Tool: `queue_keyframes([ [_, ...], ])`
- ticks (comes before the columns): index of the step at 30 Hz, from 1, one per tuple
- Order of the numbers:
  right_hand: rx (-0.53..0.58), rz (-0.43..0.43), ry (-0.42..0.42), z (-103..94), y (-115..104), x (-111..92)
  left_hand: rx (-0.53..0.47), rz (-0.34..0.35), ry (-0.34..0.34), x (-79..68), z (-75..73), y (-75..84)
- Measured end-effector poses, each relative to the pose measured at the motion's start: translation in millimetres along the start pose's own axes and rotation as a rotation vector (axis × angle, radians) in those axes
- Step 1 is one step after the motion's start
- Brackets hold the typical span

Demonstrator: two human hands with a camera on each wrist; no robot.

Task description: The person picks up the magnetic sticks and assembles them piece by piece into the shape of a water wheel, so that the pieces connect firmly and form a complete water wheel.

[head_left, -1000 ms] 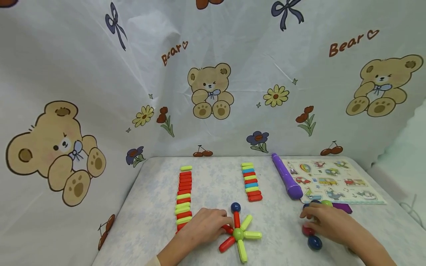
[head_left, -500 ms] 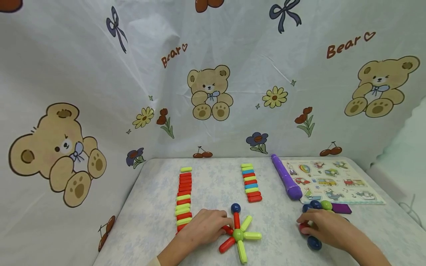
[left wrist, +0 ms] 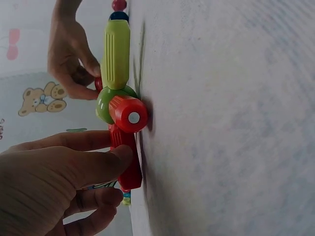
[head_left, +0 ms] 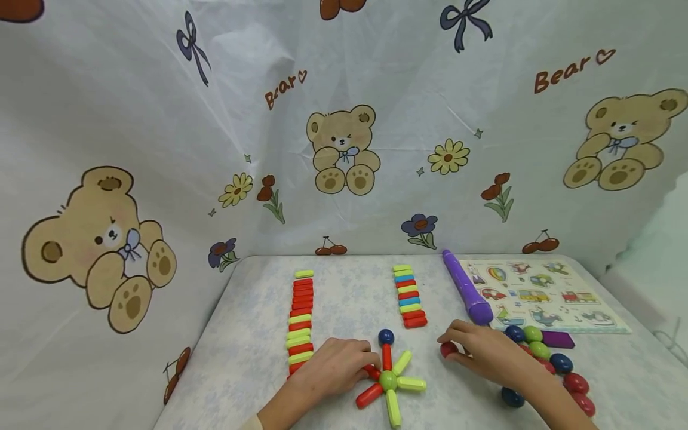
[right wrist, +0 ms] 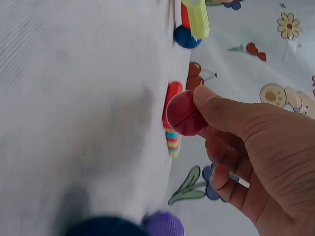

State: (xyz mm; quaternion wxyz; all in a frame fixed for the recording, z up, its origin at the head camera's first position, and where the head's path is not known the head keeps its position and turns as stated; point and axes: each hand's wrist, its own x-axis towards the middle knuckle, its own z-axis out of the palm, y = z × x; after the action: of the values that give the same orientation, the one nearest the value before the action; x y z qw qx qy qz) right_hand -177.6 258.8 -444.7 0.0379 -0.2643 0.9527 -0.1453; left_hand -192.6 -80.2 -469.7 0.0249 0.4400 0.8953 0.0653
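On the table, a star-like build of magnetic rods has a green ball (head_left: pixel 388 380) at its hub, with red rods and yellow-green rods (head_left: pixel 411 384) radiating from it. A blue ball (head_left: pixel 386 337) caps the rod that points away from me. My left hand (head_left: pixel 337 365) pinches one of the red rods (left wrist: pixel 127 169) between thumb and fingers, on the left side of the star. Right of the star, my right hand (head_left: pixel 484 351) holds a red ball (right wrist: pixel 187 114) between thumb and fingertips, apart from the build.
Several loose red, blue and green balls (head_left: pixel 576 383) lie under and beside my right forearm. Behind them are a purple microphone-shaped stick (head_left: pixel 466 288) and a picture board (head_left: pixel 543 295). Two columns of coloured rods (head_left: pixel 303 301) run along the table's left and middle.
My right hand has picked up a red ball from the group at the right and carried it left toward the star. My left hand stays on its red rod.
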Motion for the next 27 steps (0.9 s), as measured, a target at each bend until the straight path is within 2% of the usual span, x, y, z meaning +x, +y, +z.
queue_keyframes([
  [6,-0.008,-0.129,0.024,9.7,-16.2,18.5,0.001,0.01,0.011,0.3,0.8,-0.5],
  [10,-0.01,-0.18,0.031,14.4,-23.3,25.4,0.006,0.012,0.013,0.8,0.8,-0.1],
  [17,-0.015,-0.205,0.043,17.8,-27.7,32.6,0.029,-0.018,-0.006,1.5,-0.9,1.3],
  [27,-0.024,-0.233,0.078,22.8,-26.0,36.0,-0.008,-0.02,-0.041,0.2,-0.5,2.9],
])
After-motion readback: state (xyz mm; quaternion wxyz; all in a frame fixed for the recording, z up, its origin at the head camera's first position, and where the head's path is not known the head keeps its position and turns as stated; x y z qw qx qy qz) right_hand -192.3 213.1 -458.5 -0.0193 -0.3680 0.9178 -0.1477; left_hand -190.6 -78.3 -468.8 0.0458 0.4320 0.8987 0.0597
